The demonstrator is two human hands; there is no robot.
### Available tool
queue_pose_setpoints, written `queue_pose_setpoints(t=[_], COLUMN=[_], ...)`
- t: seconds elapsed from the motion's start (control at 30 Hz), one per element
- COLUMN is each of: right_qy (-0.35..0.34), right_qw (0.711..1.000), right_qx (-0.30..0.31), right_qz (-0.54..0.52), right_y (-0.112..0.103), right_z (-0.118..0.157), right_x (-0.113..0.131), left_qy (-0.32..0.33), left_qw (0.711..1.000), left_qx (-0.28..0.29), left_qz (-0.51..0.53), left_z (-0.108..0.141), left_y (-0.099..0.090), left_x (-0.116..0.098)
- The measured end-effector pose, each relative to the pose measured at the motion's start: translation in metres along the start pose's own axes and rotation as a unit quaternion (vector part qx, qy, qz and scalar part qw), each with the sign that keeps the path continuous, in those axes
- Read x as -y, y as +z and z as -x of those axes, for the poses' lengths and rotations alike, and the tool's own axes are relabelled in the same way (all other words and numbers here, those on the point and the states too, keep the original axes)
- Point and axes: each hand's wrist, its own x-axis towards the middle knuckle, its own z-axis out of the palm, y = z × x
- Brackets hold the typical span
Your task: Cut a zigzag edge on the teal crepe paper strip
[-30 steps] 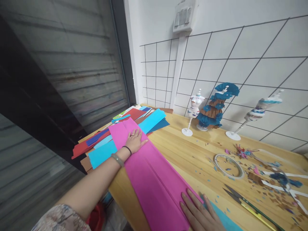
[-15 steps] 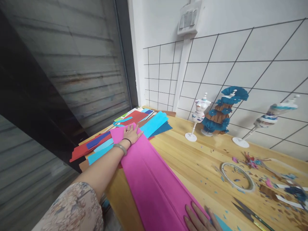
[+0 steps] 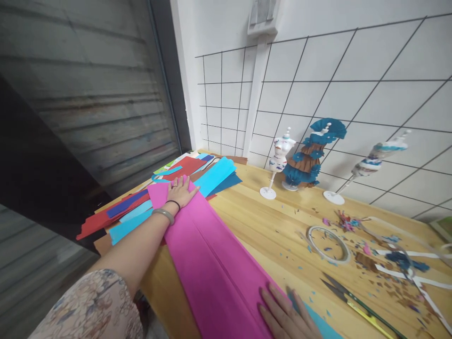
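A long strip of magenta crepe paper [image 3: 212,263] stretches from the middle of the table toward me, with creases along its length. Flat on its far end lies my left hand [image 3: 181,192], fingers spread. My right hand [image 3: 287,313] rests near the right edge of the paper at the bottom of the view, its fingers stretched out and apart. Beneath and beyond the far end is a pile of coloured paper sheets, with a light blue sheet [image 3: 217,176] and a red sheet [image 3: 102,219] showing. Part of my right hand is cut off by the frame.
On the right lie scissors [image 3: 356,301], a roll of clear tape [image 3: 328,245] and scattered paper scraps [image 3: 399,282]. Along the gridded wall stand a small white dress form [image 3: 280,155], one dressed in blue and brown paper [image 3: 307,160], and another leaning form [image 3: 374,160].
The view has shifted slightly to the right, so things appear further left. Both hands stay flat on the magenta paper in about the same places.
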Motion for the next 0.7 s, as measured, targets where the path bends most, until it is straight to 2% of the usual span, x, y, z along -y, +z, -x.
queue_pose_setpoints(t=[0.23,0.5,0.7], right_qy=[0.025,0.004,0.0], right_qw=[0.997,0.997,0.997], right_qx=[-0.048,-0.051,-0.049], right_qz=[0.049,0.052,0.052], right_y=[-0.01,-0.016,-0.018], right_z=[-0.01,-0.013,-0.014], right_x=[-0.007,-0.008,-0.008], left_qy=[-0.007,-0.009,-0.02], left_qw=[1.0,1.0,1.0], left_qx=[-0.01,-0.013,-0.008], left_qz=[-0.008,-0.017,-0.018], left_z=[0.0,-0.004,-0.004], left_y=[0.002,0.009,0.007], left_x=[0.0,0.003,0.0])
